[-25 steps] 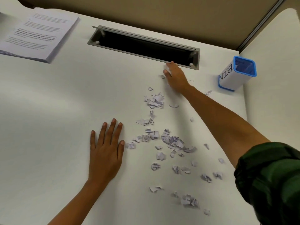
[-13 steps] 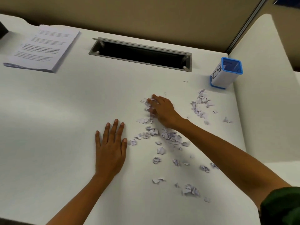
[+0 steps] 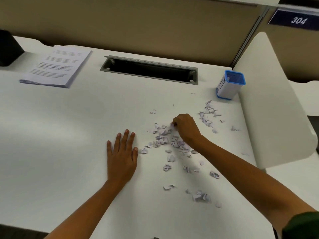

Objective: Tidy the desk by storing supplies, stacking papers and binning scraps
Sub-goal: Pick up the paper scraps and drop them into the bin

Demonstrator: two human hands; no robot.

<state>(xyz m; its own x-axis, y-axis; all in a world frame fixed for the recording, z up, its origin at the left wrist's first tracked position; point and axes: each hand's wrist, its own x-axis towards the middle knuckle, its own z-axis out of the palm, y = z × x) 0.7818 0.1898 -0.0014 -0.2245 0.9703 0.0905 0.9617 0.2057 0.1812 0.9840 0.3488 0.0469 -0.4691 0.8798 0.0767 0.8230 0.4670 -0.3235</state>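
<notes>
Right hand [image 3: 185,128] curled over the scraps [image 3: 163,138] mid-desk, probably pinching a few; fingertips mostly hidden. Left hand [image 3: 121,152] lies flat, fingers straight, just left of the pile. Bin [image 3: 230,85] stands beyond and right of the right hand, the nearer one.

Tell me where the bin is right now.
In the head view, the bin stands upright at the far right of the desk, beside the divider and right of the cable slot, with scraps just in front.
</notes>
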